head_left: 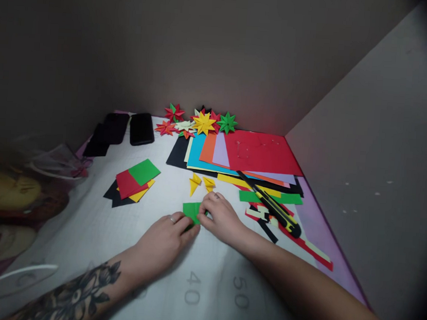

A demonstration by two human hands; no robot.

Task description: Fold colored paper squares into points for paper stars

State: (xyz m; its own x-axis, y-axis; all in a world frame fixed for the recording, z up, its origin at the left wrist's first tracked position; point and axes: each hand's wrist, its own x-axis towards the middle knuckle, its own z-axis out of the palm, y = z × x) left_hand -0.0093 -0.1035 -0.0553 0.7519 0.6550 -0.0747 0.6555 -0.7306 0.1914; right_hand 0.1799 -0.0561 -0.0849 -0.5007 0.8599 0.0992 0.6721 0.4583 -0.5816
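Between my hands lies a small piece of green paper (191, 209) on the white mat, partly hidden by my fingers. My left hand (167, 238), with a ring on one finger, is closed on its lower left edge. My right hand (221, 217) pinches the paper's right side with bent fingers. Just beyond it are two folded yellow paper pieces, one (195, 183) in plain sight and the other (209, 184) close to my right fingertips.
Square papers (145, 172) are piled at left. Folded paper stars (204, 123) stand at the back by large coloured sheets (261, 153). A yellow-black utility knife (279, 212) lies over paper strips (267, 232) at right. A black phone (142, 129) sits at back left.
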